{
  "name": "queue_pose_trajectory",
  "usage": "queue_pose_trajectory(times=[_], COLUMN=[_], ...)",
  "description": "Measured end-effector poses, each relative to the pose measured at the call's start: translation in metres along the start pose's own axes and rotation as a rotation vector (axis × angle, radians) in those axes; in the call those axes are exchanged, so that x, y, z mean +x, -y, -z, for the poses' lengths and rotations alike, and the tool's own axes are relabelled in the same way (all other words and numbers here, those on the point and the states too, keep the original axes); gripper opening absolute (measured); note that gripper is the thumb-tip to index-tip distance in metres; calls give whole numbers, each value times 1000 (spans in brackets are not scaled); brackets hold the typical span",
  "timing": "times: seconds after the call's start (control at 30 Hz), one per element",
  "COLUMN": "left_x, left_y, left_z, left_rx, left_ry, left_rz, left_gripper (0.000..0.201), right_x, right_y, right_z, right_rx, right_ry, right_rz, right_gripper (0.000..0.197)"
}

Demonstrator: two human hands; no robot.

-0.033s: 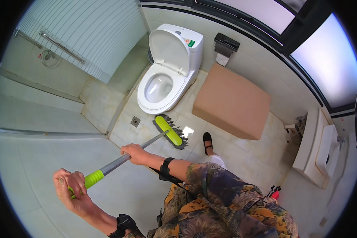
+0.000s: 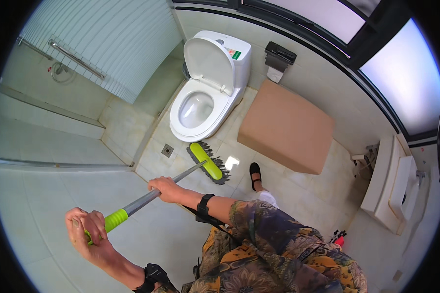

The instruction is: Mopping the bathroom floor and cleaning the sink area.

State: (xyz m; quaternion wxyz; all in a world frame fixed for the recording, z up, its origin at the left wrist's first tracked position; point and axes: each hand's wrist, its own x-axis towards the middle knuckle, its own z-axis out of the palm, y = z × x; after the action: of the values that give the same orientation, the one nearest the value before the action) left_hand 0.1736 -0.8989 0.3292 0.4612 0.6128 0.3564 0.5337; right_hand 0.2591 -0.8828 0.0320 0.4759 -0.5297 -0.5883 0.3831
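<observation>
A mop (image 2: 142, 201) with a metal pole slants across the floor. Its lime-green head (image 2: 200, 152), fringed with grey strands, lies on the tiles just in front of the white toilet (image 2: 196, 132). My left hand (image 2: 87, 233) is wrapped round the green grip at the pole's top end. Further down, my right hand (image 2: 165, 188) closes over the bare metal of the pole, its fingers curled around it. Both wrists wear black straps. The toilet lid stands raised, with the seat down.
A brown box-shaped block (image 2: 286, 122) stands right of the toilet, below a black paper holder (image 2: 279, 52). A floor drain (image 2: 167, 150) lies left of the mop head. A glass shower partition is at left, a washbasin (image 2: 401, 188) at right. My black shoe (image 2: 255, 175) is close by.
</observation>
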Motion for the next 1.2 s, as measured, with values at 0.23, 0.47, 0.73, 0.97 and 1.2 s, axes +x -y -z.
queue_pose_trajectory(times=[0.23, 0.47, 0.73, 0.97, 1.2], left_x=[25, 63, 115, 192, 255], left_y=[6, 24, 41, 65, 86], left_z=[-90, -147, -139, -125, -122], left_rx=[45, 6, 9, -30, -63], left_ry=[141, 151, 34, 23, 74], left_rz=[-14, -67, -43, -51, -52], left_gripper=[16, 18, 20, 21, 22], right_x=[35, 64, 117, 187, 239], right_y=[-20, -37, -46, -57, -65], right_z=[78, 134, 151, 144, 154], right_rx=[75, -28, -98, -124, -103], right_ry=[15, 83, 218, 355, 352], right_rz=[24, 22, 9, -3, -63], right_gripper=[29, 21, 18, 13, 10])
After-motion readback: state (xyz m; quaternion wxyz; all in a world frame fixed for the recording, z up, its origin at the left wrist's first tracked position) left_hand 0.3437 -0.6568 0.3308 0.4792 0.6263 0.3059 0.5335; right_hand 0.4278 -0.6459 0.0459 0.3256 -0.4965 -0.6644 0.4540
